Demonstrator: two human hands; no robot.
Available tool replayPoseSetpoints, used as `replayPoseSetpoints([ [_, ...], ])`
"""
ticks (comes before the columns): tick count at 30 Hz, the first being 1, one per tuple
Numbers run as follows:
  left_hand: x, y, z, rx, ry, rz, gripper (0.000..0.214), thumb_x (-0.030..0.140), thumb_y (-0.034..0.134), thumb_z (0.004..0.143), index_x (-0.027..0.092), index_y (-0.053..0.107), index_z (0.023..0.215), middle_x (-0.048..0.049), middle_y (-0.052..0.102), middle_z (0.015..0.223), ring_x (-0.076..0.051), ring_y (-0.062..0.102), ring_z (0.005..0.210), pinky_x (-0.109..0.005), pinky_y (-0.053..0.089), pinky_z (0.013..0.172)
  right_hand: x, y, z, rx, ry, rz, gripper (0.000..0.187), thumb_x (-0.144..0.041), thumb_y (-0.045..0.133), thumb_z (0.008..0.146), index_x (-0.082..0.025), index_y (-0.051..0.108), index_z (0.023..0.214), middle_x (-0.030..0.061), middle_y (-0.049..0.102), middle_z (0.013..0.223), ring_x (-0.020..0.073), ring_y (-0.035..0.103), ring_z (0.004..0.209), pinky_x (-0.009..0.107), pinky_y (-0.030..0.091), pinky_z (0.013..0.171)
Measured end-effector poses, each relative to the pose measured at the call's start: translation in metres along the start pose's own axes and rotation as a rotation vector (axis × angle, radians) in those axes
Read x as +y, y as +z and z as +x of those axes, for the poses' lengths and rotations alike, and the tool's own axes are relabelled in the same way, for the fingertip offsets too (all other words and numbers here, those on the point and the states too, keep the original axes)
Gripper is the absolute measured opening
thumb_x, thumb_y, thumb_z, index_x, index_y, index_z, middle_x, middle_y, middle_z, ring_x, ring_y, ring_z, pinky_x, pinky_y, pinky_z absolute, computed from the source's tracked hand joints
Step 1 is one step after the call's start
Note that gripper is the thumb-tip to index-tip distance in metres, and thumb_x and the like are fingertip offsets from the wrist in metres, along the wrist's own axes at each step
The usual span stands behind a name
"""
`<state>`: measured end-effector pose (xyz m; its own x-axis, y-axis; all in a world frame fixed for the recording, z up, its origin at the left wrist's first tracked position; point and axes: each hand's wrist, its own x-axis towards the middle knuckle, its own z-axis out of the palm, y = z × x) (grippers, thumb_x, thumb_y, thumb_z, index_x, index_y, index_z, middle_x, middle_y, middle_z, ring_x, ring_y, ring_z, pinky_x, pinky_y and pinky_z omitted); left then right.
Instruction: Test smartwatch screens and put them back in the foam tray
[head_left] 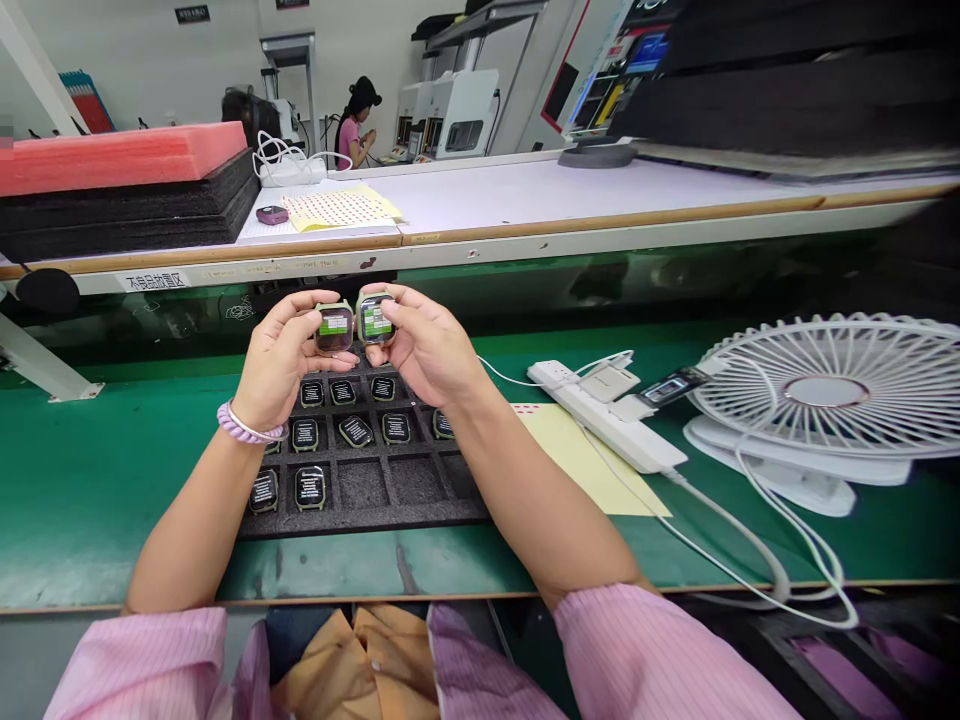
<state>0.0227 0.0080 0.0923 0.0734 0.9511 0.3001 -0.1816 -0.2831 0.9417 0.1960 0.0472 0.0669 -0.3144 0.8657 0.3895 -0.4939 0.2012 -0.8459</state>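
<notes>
While it's held up over the black tray [360,519], left watch [334,328]: pinched in the grip of left hand [273,368]
Right watch [376,318]: same deal, pinched by right hand [433,348] just beside it
Tray: loaded with more watches [310,487]

I see a square, round-cornered watch with a pale green case [335,328] upright in the left hand [276,355], its dark screen facing me with a lit green-and-white panel. Just beside it, a matching pale green watch [370,320] leans slightly in the right hand [431,345], its lit screen partly covered. Both are raised off the black foam tray [360,486], toward its far edge.
</notes>
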Motion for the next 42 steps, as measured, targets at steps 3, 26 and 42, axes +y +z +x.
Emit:
replayPoseSetpoints([
  [3, 0.0009, 0.0004, -0.0005, 0.004, 0.002, 0.01, 0.037, 0.033, 0.07, 0.076, 0.017, 0.064, 0.11, -0.0002, 0.072, 0.096, -0.014, 0.074, 0.062, -0.027, 0.068, 0.059, -0.0013, 0.0009, -0.001, -0.003, -0.008, -0.015, 0.044, -0.04, 0.088, 0.077, -0.019, 0.066, 0.109, -0.0006, 0.067, 0.095, 0.0075, 0.056, 0.063, 0.021, 0.052, 0.053],
  [26, -0.0003, 0.0002, -0.0014, 0.005, 0.03, 0.029, 0.037, 0.022, 0.07, 0.074, 0.017, 0.064, 0.111, 0.0, 0.07, 0.098, -0.013, 0.074, 0.06, -0.028, 0.069, 0.06, -0.0036, 0.0013, -0.0027, -0.028, -0.008, -0.048, 0.045, -0.03, 0.083, 0.072, -0.02, 0.064, 0.112, -0.0011, 0.066, 0.096, 0.0081, 0.056, 0.064, 0.023, 0.054, 0.056],
  [42, -0.0009, 0.0022, -0.0032, -0.011, 0.035, 0.068, 0.042, 0.02, 0.07, 0.074, 0.018, 0.062, 0.115, 0.0001, 0.072, 0.099, -0.012, 0.074, 0.061, -0.024, 0.068, 0.063, 0.0002, 0.0005, -0.0025, 0.013, -0.026, -0.078, 0.047, -0.031, 0.085, 0.071, -0.02, 0.064, 0.112, -0.0024, 0.066, 0.089, 0.0079, 0.053, 0.062, 0.022, 0.051, 0.054],
])
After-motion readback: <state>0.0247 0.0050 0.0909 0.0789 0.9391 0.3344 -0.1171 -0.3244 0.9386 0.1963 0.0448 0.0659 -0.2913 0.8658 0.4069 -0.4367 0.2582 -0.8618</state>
